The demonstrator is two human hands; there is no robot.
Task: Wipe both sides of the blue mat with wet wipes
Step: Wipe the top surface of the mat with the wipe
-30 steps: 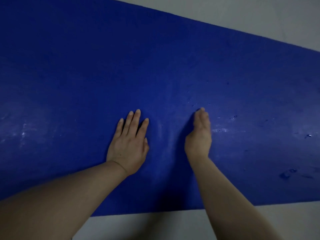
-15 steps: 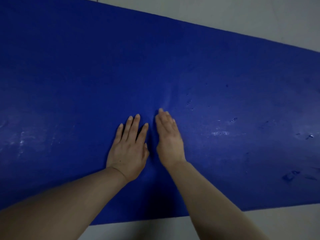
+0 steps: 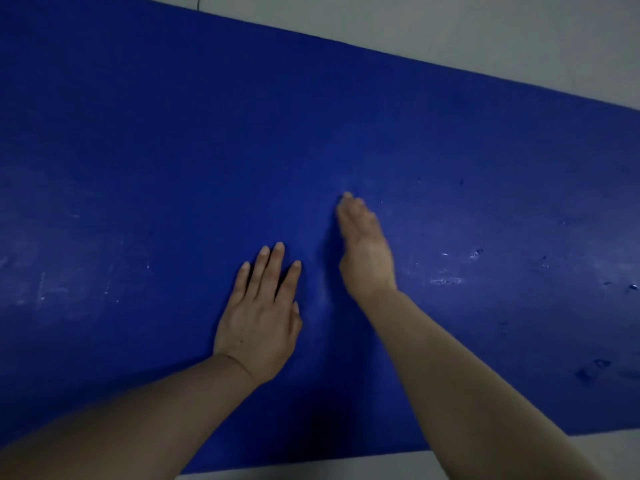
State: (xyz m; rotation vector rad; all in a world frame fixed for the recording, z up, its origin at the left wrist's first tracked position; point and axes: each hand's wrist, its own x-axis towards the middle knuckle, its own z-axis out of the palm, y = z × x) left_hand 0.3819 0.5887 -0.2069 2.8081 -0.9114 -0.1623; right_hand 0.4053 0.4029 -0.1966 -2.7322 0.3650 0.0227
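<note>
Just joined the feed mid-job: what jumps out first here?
A big blue mat fills nearly the whole view, laid flat on a pale floor. Two bare hands sit near its middle: the left hand flat, the right hand on edge. No wipe is visible; glistening marks lie to the right.

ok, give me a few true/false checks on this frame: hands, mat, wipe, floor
1. The left hand lies flat on the blue mat with straight fingers. True.
2. The right hand holds a wet wipe. False: no wipe shows in either hand or anywhere in view.
3. The mat is rolled up. False: it lies spread out flat across the pale floor.
4. Small shiny marks show on the mat to the right of the right hand. True.
5. The two hands overlap. False: they are apart, with bare mat between them.
</note>
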